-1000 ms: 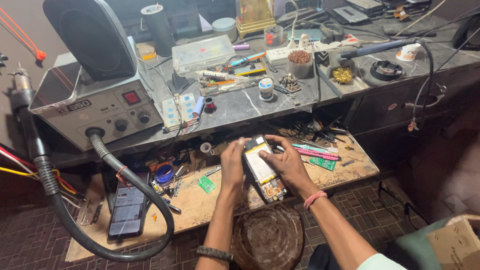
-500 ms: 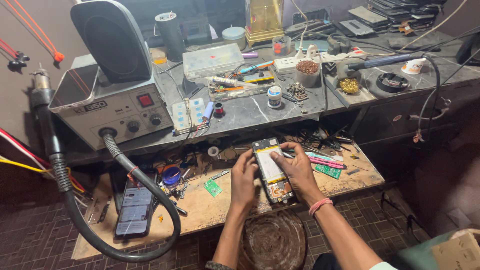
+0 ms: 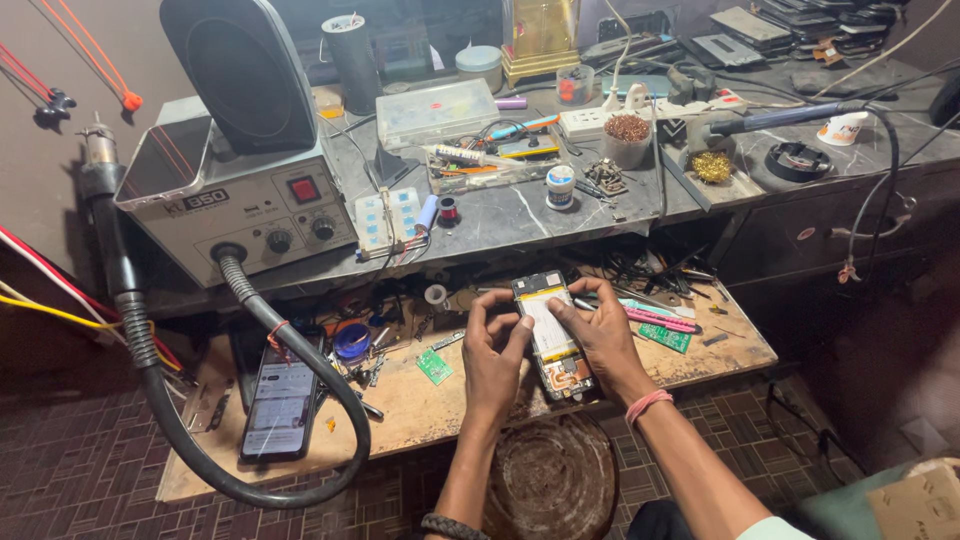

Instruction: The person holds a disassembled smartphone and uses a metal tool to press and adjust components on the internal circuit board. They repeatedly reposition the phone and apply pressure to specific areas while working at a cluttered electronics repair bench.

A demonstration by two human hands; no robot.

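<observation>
Head cam, only one view here, so here goes. The opened phone (image 3: 552, 335) sits just below the middle of the frame, lying face down on the wooden worktop (image 3: 420, 410) with its back cover already off: you can see the pale battery down the middle, a dark board section at the top end and a coppery coil at the bottom end. So I'd say the opening-up part is done and the work on the insides is underway; nothing looks lifted out of the body yet as far as I can tell, and it's nowhere near closed up again.

The left hand (image 3: 495, 350) is just left of the phone, fingers curled over its left edge and thumb on the battery area, so it's gripping the phone rather than loose. The right hand (image 3: 600, 335) comes in from the right, fingers pressed down on the phone's upper right part, gripping too. Whether either hand holds a small tool, can't tell, too small.

Around it: a green circuit board (image 3: 434, 367) just left of the left hand, another phone (image 3: 279, 396) with a lit screen at lower left, and the hot-air station (image 3: 250, 205) up on the grey shelf at upper left.
</observation>
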